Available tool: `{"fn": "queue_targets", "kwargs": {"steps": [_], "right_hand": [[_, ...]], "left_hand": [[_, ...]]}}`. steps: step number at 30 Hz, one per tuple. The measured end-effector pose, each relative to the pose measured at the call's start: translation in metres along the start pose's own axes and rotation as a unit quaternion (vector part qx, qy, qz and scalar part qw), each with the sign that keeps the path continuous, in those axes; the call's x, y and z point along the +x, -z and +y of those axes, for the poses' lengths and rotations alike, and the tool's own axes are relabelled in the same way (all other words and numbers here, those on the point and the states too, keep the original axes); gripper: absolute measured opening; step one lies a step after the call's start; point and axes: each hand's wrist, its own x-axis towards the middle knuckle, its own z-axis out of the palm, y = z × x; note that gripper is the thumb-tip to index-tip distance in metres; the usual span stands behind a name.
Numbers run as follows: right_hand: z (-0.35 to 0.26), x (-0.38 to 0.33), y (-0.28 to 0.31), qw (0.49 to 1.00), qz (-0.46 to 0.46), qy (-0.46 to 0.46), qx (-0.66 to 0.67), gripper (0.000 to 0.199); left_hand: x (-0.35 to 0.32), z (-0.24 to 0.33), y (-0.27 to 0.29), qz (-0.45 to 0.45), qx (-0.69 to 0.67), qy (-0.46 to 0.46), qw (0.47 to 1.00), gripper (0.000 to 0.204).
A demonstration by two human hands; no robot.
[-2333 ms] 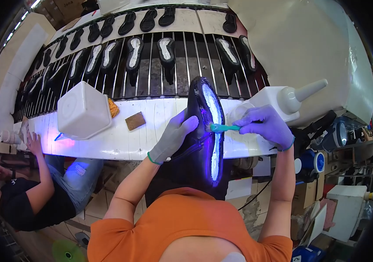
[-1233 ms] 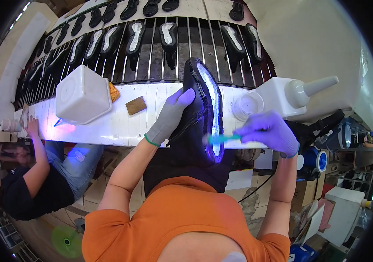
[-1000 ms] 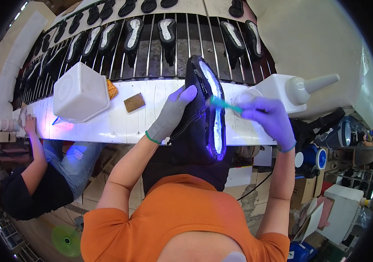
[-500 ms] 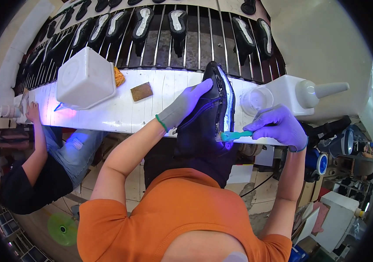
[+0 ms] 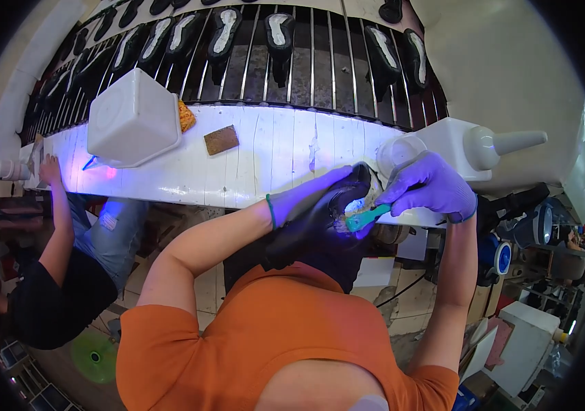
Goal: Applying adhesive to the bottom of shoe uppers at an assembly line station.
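Gloved hands meet at the near edge of the bench (image 5: 261, 154): the left hand (image 5: 306, 194) is clasped about a black shoe (image 5: 311, 227), its fingertips mostly hidden from me, and the right hand (image 5: 428, 186) pinches a green brush (image 5: 369, 217) between thumb and fingers. The shoe is held in the air just on the wearer's side of the bench, tilted, one end toward the brush, with the bristles at a pale patch that glows in the violet light. To do this stroke well, I'd hold the brush lightly near its head, lay the bristles along the rim and follow the curve in short, even passes, without smearing the black sides. Better that the left wrist turns the shoe than that the right reaches around it, and that the left fingertips stay out of the brush's path. A cup (image 5: 402, 152) and a spouted bottle (image 5: 467, 147) stand handily on the bench's right; a white tub (image 5: 131, 120) and a brown block (image 5: 221, 140) sit toward its left. Beyond the bench, more shoes lie on a rack (image 5: 311, 61), and a co-worker's hand (image 5: 49, 170) rests at the bench's left end.
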Motion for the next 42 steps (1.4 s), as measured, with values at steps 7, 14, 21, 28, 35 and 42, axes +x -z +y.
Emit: {"fn": "queue_targets", "kwargs": {"steps": [7, 14, 21, 28, 35, 42], "right_hand": [[0.0, 0.007, 0.005, 1.0, -0.007, 0.003, -0.012, 0.024], [-0.006, 0.016, 0.007, 1.0, -0.002, 0.01, -0.014, 0.027], [-0.008, 0.018, 0.011, 0.999, -0.035, 0.001, -0.017, 0.026], [-0.008, 0.006, 0.015, 0.997, -0.063, -0.02, -0.026, 0.026], [-0.011, 0.0, -0.002, 0.998, 0.054, 0.025, -0.028, 0.026], [-0.021, -0.009, -0.01, 0.989, 0.114, 0.049, -0.087, 0.023]], "left_hand": [[-0.02, -0.015, -0.031, 0.03, 0.024, -0.024, 0.999, 0.041], [-0.044, 0.002, -0.063, -0.043, 0.211, 0.097, 0.972, 0.022], [-0.054, -0.002, -0.057, -0.103, 0.179, 0.051, 0.977, 0.021], [-0.05, -0.011, -0.044, -0.143, 0.123, 0.022, 0.982, 0.02], [-0.043, 0.001, -0.045, -0.074, 0.273, -0.026, 0.959, 0.033], [0.012, -0.015, 0.02, -0.155, -0.111, 0.062, 0.98, 0.038]]}}
